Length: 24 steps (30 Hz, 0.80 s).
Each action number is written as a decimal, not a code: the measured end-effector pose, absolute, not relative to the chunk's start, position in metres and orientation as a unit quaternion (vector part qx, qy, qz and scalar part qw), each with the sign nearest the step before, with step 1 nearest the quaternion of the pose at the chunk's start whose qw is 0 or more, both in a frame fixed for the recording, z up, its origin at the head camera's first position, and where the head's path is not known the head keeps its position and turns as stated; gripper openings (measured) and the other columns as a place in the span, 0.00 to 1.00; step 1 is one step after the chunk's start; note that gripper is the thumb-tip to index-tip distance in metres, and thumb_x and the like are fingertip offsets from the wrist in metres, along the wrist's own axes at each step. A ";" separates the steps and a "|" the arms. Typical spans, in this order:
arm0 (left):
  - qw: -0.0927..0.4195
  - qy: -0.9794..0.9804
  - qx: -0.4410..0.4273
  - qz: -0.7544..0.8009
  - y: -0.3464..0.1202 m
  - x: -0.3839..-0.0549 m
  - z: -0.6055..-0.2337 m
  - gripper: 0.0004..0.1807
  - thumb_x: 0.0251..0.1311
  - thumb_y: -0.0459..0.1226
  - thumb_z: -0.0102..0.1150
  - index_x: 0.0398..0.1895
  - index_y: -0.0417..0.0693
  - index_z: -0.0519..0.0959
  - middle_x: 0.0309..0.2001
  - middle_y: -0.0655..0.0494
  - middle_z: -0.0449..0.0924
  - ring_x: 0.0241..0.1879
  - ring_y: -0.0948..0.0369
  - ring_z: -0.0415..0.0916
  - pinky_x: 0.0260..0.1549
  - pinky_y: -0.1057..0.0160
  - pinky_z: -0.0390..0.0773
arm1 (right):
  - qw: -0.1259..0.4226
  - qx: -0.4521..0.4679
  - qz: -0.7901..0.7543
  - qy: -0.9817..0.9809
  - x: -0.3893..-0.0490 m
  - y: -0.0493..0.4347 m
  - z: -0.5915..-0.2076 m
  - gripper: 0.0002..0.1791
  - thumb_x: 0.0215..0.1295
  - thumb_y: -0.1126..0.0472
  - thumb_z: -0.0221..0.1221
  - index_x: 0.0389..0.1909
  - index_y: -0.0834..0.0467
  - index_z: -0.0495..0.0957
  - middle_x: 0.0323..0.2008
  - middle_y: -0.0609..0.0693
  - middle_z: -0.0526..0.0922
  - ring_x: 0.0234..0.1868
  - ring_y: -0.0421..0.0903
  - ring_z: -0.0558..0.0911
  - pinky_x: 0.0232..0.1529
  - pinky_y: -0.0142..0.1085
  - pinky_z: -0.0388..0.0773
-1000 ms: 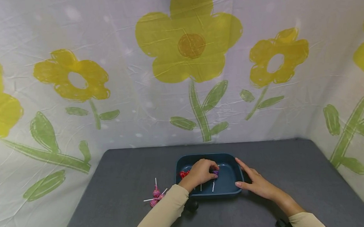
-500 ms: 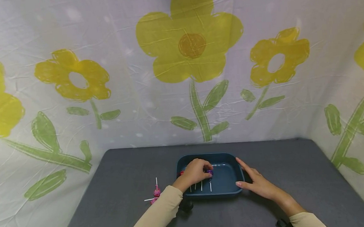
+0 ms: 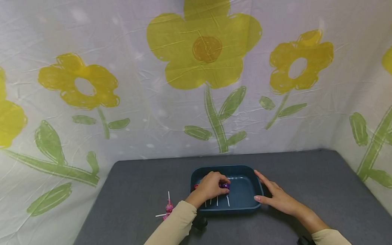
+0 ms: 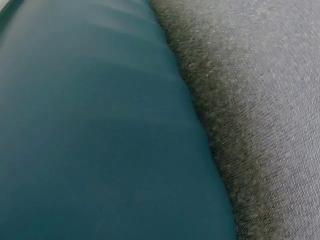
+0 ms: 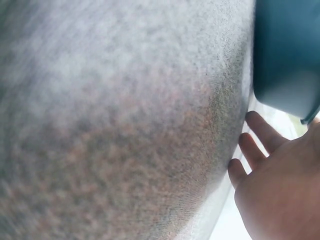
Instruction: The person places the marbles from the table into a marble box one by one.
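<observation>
In the head view, my left hand (image 3: 209, 186) reaches over the left half of a dark blue tray (image 3: 245, 209). Its thumb and index finger pinch the purple head of a lollipop (image 3: 228, 201), whose white stick points toward me. More white sticks (image 3: 217, 200) lie alongside, their candy heads mostly covered by the hand. A bit of red candy (image 3: 195, 186) shows at the tray's left. My right hand (image 3: 279, 199) rests against the tray's right side with fingers spread and extended; the right wrist view shows this hand (image 5: 282, 182) beside the tray wall (image 5: 287, 60).
Left of the tray, pink lollipops (image 3: 169, 207) lie on the dark grey table (image 3: 136, 190), partly hidden by my left sleeve (image 3: 169, 229). The tray's outer wall (image 4: 100, 125) fills much of the left wrist view. A flower-printed cloth (image 3: 156, 132) hangs behind the table.
My left hand has shifted left inside the tray with the purple lollipop, setting it near the other sticks; lately its stick has swung slightly. My right hand stays at the tray's side.
</observation>
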<state>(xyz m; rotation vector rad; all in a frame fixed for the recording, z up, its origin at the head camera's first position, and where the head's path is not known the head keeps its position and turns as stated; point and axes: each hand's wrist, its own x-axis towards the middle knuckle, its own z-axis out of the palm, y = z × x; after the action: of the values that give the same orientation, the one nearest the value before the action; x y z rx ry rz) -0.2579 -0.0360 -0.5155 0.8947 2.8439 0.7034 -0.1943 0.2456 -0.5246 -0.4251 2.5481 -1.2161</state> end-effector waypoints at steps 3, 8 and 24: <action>0.040 0.929 0.293 0.224 -0.035 -0.257 -0.515 0.14 0.55 0.45 0.73 0.45 0.56 0.87 0.42 0.63 0.86 0.45 0.64 0.79 0.47 0.63 0.77 | 0.142 -0.148 -0.421 0.884 -0.194 0.245 -0.525 0.46 0.71 0.45 0.57 0.79 0.35 0.37 0.78 0.59 0.47 0.73 0.69 0.52 0.57 0.75 0.56; 0.039 0.929 0.292 0.224 -0.035 -0.258 -0.516 0.13 0.56 0.44 0.72 0.45 0.56 0.87 0.42 0.62 0.86 0.44 0.65 0.79 0.46 0.64 0.78 | 0.141 -0.150 -0.421 0.883 -0.194 0.245 -0.525 0.46 0.71 0.44 0.57 0.79 0.35 0.37 0.78 0.58 0.46 0.74 0.68 0.51 0.57 0.75 0.56; 0.043 0.932 0.287 0.218 -0.035 -0.257 -0.517 0.14 0.56 0.45 0.72 0.45 0.56 0.86 0.41 0.62 0.83 0.43 0.64 0.77 0.47 0.63 0.77 | 0.132 -0.157 -0.416 0.886 -0.194 0.246 -0.524 0.46 0.71 0.45 0.57 0.79 0.35 0.37 0.78 0.58 0.45 0.73 0.69 0.53 0.56 0.75 0.57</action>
<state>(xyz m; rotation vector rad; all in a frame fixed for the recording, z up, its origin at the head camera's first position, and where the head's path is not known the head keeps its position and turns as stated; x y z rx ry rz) -0.2568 -0.0353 -0.5171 0.8764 2.8490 0.6680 -0.1935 0.2460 -0.5242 -0.4551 2.5710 -1.2068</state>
